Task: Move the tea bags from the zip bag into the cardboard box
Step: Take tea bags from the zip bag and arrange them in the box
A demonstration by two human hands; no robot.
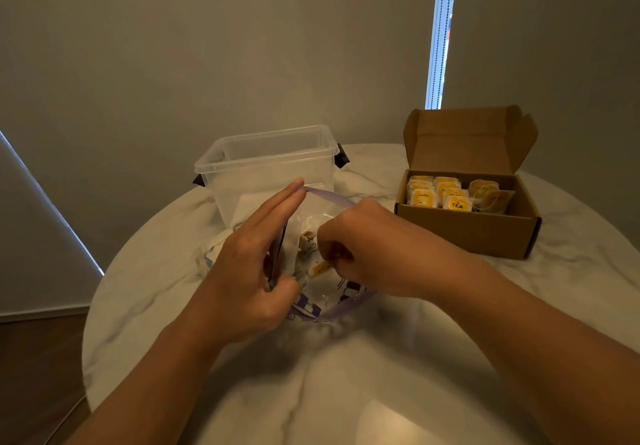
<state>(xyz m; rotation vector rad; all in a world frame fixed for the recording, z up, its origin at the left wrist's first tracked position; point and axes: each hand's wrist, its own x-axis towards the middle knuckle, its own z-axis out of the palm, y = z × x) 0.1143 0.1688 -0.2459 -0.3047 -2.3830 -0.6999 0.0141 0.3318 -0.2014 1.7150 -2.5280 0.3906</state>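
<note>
Edges and clearance: the round marble desk (pixel 346 392) curves away close behind the left hand (pixel 249 271); bare desk lies nearer the person than both hands. A strip of bare marble lies between the right hand (pixel 367 247) and the cardboard box (pixel 464 233).

Task item: the zip bag (pixel 329 299) sits on the desk between the two hands, mouth open. Its purple zip strip (pixel 329 197) arches from the left fingertips over to the right knuckles.

Left fingers (pixel 277 205): straight and together along the bag's left rim, with the thumb pinching that rim against them.

Right fingers (pixel 332 247): curled, inside the bag mouth, gripping a tea bag (pixel 320 268) whose yellow tag protrudes just left of them. A further pale bag (pixel 306 240) lies in the zip bag just beyond these fingers.

Containers: the cardboard box stands well right of the right fingers, lid (pixel 467 143) upright. The boxed tea bags (pixel 440 195) stand in yellow-tagged rows in its left part, with looser ones to their right. A clear plastic tub (pixel 266 154) stands just beyond the left fingertips; its contents cannot be told.
</note>
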